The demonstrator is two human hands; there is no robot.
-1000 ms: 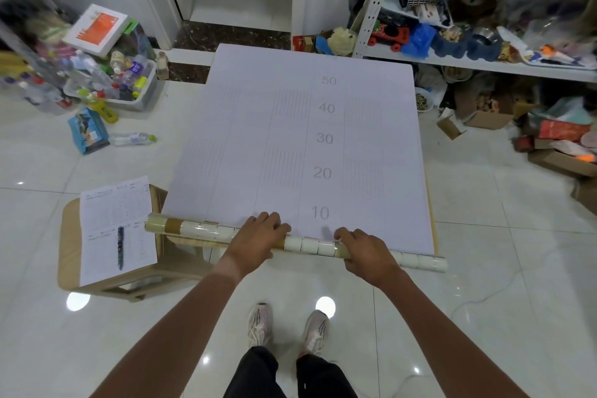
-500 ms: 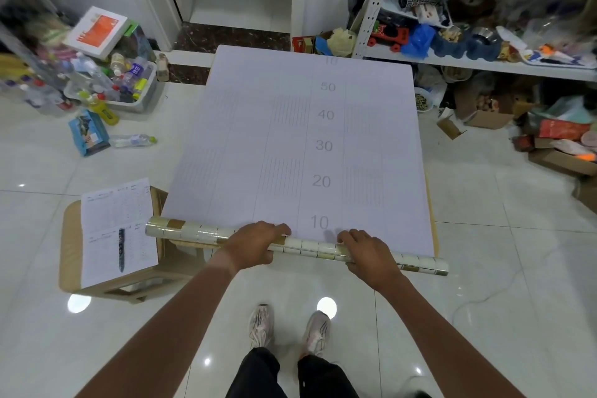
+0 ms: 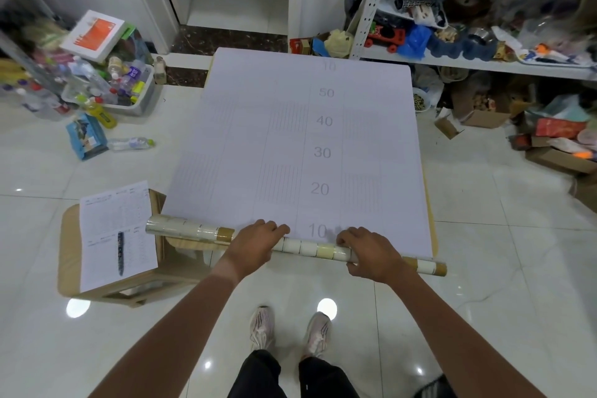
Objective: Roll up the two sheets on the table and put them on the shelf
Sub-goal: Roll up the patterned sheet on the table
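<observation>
Both the left hand [image 3: 255, 244] and the right hand [image 3: 371, 252] are curling their fingers over the roll [image 3: 310, 247] at the table's near edge; the sheet [image 3: 290, 145] is looking light, thin and easily creased.

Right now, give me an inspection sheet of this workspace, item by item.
Surface: table almost wholly covered; only its wooden right edge shows.
Job's things: sheet lies flat, printed 10 to 50; roll lies across its near edge, partly wound. A second sheet cannot be told apart.
Clutter: stool at left carries a printed form with a pen.
Grippers: left hand and right hand both curl over the roll.
Cables: thin cord on the floor at right.
Surroundings: shelf at rear right, crowded with toys; bin of bottles at left; cardboard boxes on the floor.
</observation>
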